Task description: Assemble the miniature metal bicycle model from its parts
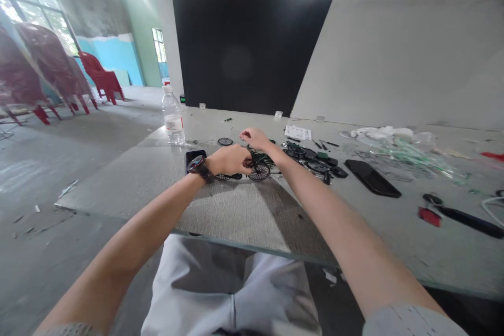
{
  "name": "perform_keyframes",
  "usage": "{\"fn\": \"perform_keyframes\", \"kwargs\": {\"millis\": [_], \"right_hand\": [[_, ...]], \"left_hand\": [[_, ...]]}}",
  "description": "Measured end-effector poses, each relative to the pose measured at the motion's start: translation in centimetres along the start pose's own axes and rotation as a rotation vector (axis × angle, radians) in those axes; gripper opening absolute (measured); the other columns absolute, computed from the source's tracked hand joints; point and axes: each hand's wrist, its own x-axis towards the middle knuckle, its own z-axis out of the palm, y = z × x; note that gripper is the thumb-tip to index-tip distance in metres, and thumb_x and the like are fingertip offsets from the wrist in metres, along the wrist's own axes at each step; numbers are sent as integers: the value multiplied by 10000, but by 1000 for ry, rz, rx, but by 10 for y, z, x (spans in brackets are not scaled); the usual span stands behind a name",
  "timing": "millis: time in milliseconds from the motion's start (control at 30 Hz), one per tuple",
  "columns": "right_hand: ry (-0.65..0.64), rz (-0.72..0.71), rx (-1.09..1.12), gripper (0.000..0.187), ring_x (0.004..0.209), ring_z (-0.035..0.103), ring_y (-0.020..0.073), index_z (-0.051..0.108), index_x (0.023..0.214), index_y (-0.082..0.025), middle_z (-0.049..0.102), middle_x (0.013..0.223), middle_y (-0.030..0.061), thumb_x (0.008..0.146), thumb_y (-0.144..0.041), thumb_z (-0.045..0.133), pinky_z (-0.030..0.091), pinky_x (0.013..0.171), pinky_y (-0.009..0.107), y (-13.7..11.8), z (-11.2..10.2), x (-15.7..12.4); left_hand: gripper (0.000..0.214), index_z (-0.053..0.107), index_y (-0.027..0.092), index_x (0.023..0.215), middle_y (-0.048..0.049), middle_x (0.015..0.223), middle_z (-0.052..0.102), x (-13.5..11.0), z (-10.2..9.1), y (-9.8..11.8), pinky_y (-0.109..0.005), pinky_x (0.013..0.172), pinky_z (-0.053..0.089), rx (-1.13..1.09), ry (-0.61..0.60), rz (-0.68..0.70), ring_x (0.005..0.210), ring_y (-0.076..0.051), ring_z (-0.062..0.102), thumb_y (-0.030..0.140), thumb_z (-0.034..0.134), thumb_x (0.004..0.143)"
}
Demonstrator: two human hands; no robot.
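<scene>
Small black model bicycle with spoked wheels [259,171]: low over the pale grey tabletop [236,215] before the person — contact beneath the wheels hard to judge.
Left hand [231,159]: closed around the bicycle's middle, round black wristwatch [199,168] on the wrist.
Right hand [255,138]: just beyond the left, fingers bent, tips drawn close — too small to tell about any grip.
Loose black spoked wheel [225,142]: flat on the tabletop, near the right fingertips.
Pile of black and dark green parts [315,165]: right of the bicycle, past the right forearm.
White printed paper [298,132]: behind the pile.
Black slab-shaped phone [372,177]: flat, just right of the pile.
Second dark phone [192,156]: beside the left wrist, partly hidden by the wristwatch.
Clear plastic bottle with white cap [174,123]: upright, beyond the second phone.
</scene>
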Motion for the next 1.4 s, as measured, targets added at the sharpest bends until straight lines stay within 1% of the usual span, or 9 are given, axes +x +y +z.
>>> {"fn": "perform_keyframes", "kwargs": {"millis": [100, 233, 367, 567, 733, 867, 1000, 1167, 1400], "right_hand": [[45, -4, 334, 306, 811, 663, 156, 658, 1090, -172, 721, 979, 107, 1027, -347, 415, 513, 754, 278, -2, -11, -14], [23, -27, 1127, 224, 692, 567, 120, 665, 1038, -258, 614, 823, 2, 890, -424, 689, 520, 713, 276, -12, -28, -52], [-5, -2, 1307, 219, 673, 505, 110, 693, 927, -239, 554, 799, -2, 870, -448, 726, 516, 702, 273, -21, -37, -83], [-15, -34, 1259, 295, 706, 507, 113, 730, 992, -233, 568, 841, 9, 876, -503, 707, 523, 738, 287, -22, -39, -94], [-66, -81, 1214, 283, 715, 521, 95, 751, 1053, -230, 631, 900, 11, 845, -422, 762, 511, 725, 270, -30, -46, -98], [-48, -93, 993, 334, 728, 575, 108, 745, 1107, -226, 711, 952, 38, 836, -420, 763, 517, 707, 287, -43, -62, -105], [86, -130, 634, 370, 779, 648, 174, 742, 1105, -193, 752, 929, 87, 879, -482, 694, 536, 712, 343, -49, -73, -113], [230, -166, 409, 333, 898, 705, 252, 764, 1018, -197, 763, 958, 103, 929, -481, 614, 560, 804, 418, -43, -56, -122], [252, -178, 347, 308, 908, 718, 264, 777, 1003, -205, 778, 982, 91, 920, -461, 627, 557, 835, 424, -47, -36, -126]], "left_hand": [[286, 572, 190, 632, -20, 608, 581, -1, -1, 1, -290, 528, 254, -8, -6, 5, 545, -135, 445, 404, 587, 821], [291, 562, 189, 627, -15, 586, 554, -1, -2, 1, -294, 516, 243, -8, -6, -3, 518, -125, 412, 407, 596, 817], [308, 580, 189, 631, -21, 585, 556, -1, -2, 1, -296, 508, 241, 3, -9, -1, 514, -128, 410, 431, 593, 821], [278, 654, 175, 692, -32, 621, 598, -1, -1, 1, -287, 518, 265, 36, -14, -1, 523, -129, 435, 413, 600, 824], [307, 691, 174, 747, -44, 634, 617, 0, 0, -1, -282, 525, 292, 55, -15, 2, 548, -148, 470, 455, 604, 835], [310, 702, 175, 790, -59, 682, 643, 0, 1, -2, -286, 548, 314, 78, 2, 35, 593, -165, 511, 458, 588, 844], [325, 701, 174, 793, -58, 685, 648, 0, 0, -2, -284, 539, 310, 62, -9, 28, 580, -158, 508, 470, 582, 855], [287, 694, 173, 770, -61, 700, 662, -1, -2, 0, -281, 529, 305, 39, -36, -14, 583, -156, 517, 441, 613, 835], [264, 662, 162, 703, -29, 592, 591, 1, 0, -1, -296, 522, 269, 35, -18, 55, 510, -130, 431, 391, 614, 824]]}}
